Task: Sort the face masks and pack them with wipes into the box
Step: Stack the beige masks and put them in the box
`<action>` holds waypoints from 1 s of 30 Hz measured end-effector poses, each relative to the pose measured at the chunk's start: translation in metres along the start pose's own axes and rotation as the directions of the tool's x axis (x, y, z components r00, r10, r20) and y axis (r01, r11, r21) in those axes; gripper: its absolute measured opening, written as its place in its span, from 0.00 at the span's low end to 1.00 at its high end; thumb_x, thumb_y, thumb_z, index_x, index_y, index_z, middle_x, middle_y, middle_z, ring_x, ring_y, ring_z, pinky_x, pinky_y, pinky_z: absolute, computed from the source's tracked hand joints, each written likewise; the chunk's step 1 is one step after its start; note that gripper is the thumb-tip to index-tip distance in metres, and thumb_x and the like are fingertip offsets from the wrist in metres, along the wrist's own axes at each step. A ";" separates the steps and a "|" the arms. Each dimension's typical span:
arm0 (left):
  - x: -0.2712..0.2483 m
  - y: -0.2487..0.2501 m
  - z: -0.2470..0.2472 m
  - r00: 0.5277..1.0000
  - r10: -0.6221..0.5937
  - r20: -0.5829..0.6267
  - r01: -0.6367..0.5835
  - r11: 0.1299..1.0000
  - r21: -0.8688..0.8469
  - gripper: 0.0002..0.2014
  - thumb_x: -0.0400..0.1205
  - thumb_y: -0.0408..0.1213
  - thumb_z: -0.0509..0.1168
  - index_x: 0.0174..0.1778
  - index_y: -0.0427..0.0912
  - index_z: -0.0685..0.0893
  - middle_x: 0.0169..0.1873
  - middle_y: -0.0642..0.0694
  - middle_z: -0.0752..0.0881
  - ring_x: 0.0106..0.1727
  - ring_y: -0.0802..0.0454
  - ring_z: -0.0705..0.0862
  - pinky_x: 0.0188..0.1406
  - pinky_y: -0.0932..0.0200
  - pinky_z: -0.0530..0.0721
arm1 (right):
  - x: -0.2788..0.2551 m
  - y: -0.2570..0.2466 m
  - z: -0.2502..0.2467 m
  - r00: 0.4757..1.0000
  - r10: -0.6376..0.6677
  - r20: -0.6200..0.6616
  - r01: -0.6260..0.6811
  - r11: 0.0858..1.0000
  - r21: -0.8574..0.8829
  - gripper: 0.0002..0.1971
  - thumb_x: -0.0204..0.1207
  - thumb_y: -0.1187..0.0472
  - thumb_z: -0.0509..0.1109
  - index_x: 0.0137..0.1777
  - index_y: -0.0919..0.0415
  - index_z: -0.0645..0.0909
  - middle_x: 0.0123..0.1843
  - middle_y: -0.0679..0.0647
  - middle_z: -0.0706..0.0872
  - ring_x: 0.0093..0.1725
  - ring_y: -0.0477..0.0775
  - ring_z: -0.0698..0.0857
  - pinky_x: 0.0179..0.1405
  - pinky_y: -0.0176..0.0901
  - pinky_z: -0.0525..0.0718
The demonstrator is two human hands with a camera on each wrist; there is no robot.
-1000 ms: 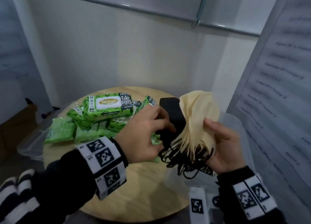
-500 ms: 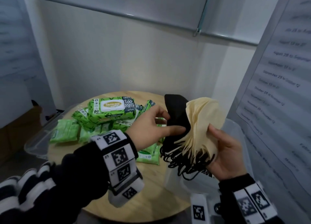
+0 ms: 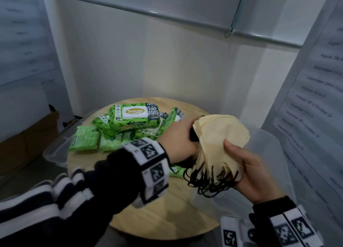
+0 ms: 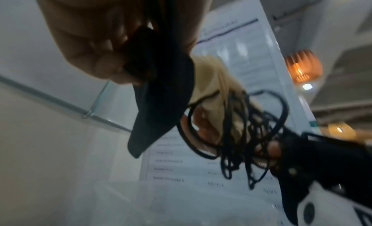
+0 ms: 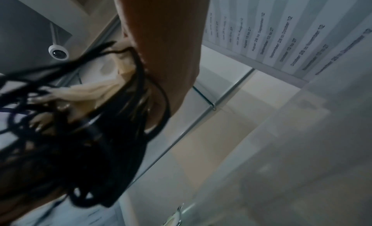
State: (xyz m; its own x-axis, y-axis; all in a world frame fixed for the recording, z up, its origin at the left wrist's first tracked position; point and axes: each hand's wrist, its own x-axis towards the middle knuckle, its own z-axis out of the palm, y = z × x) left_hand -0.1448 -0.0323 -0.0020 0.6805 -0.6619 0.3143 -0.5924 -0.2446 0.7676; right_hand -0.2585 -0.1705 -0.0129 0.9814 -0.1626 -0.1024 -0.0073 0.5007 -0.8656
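The right hand (image 3: pixel 254 172) clamps the fanned cream masks (image 3: pixel 220 133) above the table (image 3: pixel 167 209) so the left hand (image 3: pixel 176 144) can pinch the black mask (image 4: pixel 161 92) free for sorting. The black mask's long axis seems to hang downward; ear loops (image 3: pixel 209 181) dangle below. Wipes (image 3: pixel 133 116) wait behind.

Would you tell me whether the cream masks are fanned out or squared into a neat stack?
Fanned out. The cream masks splay at the top edge, pinched low by the right hand.
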 end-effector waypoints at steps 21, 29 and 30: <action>-0.004 -0.038 0.016 0.924 -0.365 0.116 0.368 0.764 -0.529 0.10 0.81 0.22 0.60 0.42 0.38 0.83 0.33 0.48 0.85 0.30 0.55 0.82 0.23 0.64 0.82 | 0.017 0.012 0.010 0.991 0.071 -0.113 -0.077 0.996 -0.051 0.23 0.74 0.58 0.62 0.66 0.69 0.79 0.61 0.65 0.86 0.58 0.61 0.87 0.54 0.50 0.87; 0.007 -0.055 -0.024 0.863 -0.393 -0.317 0.306 0.907 -0.291 0.12 0.75 0.32 0.70 0.30 0.47 0.75 0.30 0.45 0.83 0.30 0.49 0.81 0.33 0.54 0.82 | 0.018 0.005 0.013 0.995 0.038 -0.089 -0.047 0.995 -0.093 0.19 0.72 0.60 0.66 0.61 0.68 0.82 0.57 0.65 0.88 0.51 0.59 0.89 0.49 0.50 0.89; 0.007 -0.057 -0.029 0.868 -0.349 -0.354 0.292 0.934 -0.206 0.12 0.73 0.34 0.71 0.29 0.48 0.74 0.30 0.45 0.83 0.31 0.48 0.80 0.35 0.53 0.80 | 0.019 0.005 0.015 0.996 0.032 -0.082 -0.040 0.994 -0.101 0.19 0.72 0.61 0.66 0.61 0.68 0.82 0.57 0.65 0.88 0.51 0.59 0.89 0.50 0.50 0.89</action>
State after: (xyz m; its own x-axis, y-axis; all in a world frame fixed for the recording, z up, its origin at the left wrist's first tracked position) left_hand -0.0934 -0.0027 -0.0276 0.9499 -0.2384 0.2021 -0.2658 -0.2763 0.9236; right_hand -0.2369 -0.1587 -0.0115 0.9616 -0.2154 -0.1698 -0.0662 0.4184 -0.9059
